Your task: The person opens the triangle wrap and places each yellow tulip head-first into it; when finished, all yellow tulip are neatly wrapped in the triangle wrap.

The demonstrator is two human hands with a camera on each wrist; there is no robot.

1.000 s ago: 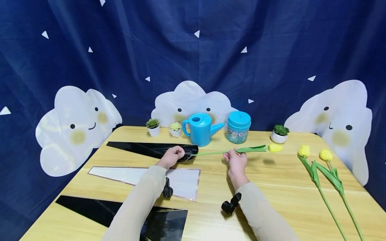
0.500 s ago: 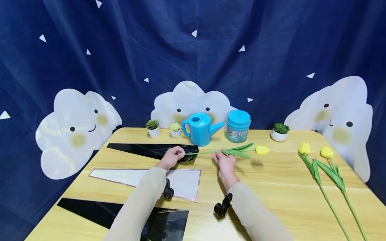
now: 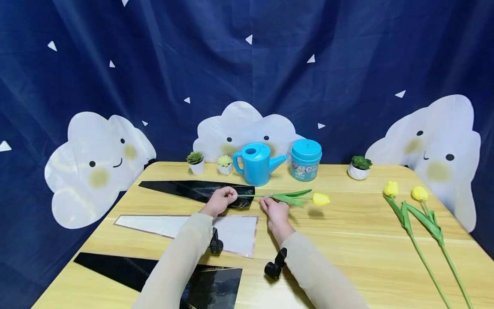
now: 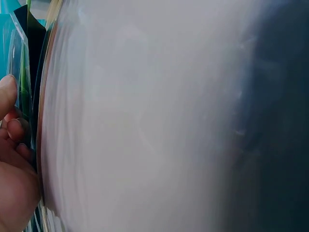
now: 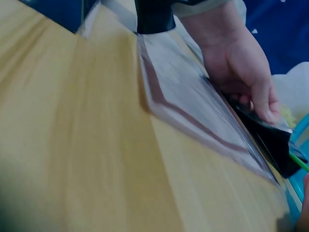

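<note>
A yellow tulip (image 3: 320,199) lies sideways above the table, its green stem pinched by my right hand (image 3: 277,213) just below the leaves. The stem's lower end runs into the wide mouth of a black tapered flower sleeve (image 3: 185,189). My left hand (image 3: 221,201) pinches the clear film at that mouth. In the left wrist view, the green stem (image 4: 23,77) shows behind the clear film beside my left thumb. In the right wrist view, my left hand (image 5: 241,67) holds the black sleeve (image 5: 277,145) up, while only a sliver of my right hand (image 5: 305,208) shows.
A white sleeve (image 3: 239,234) and another black sleeve (image 3: 216,283) lie nearer. Two yellow tulips (image 3: 409,227) lie at right. Behind stand a blue watering can (image 3: 256,165), a blue lidded tub (image 3: 305,161) and small potted succulents (image 3: 359,167).
My right hand has moved left with the tulip, and its stem has slid further into the black sleeve. My left hand has stayed at the sleeve's mouth.
</note>
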